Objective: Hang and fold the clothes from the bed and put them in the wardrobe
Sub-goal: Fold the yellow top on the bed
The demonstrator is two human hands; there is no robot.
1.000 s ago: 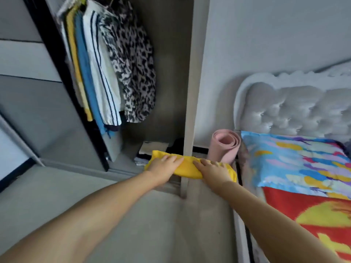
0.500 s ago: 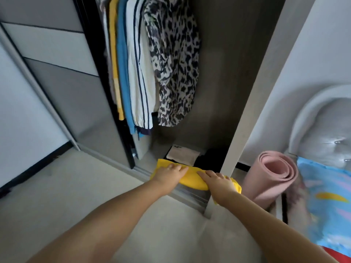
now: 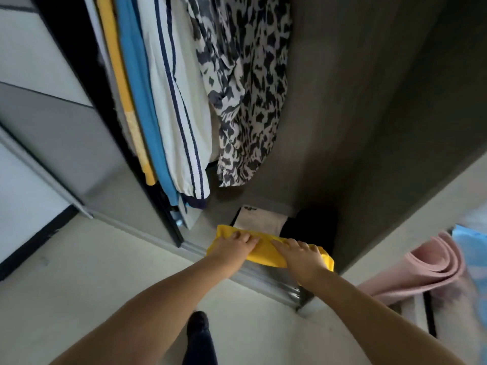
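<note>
Both hands gripping one folded yellow garment [image 3: 266, 252]: left hand [image 3: 233, 247] curled over its left end, right hand [image 3: 303, 256] clamped on its right end. Held level just above the sliding-door track [image 3: 266, 281] at the open wardrobe [image 3: 369, 127], near a folded beige piece [image 3: 259, 223] on its floor. Above, hanging clothes: yellow, blue, striped white top [image 3: 174, 101], leopard-print blouse [image 3: 245, 83]. Far right, rolled pink mat [image 3: 419, 272].
</note>
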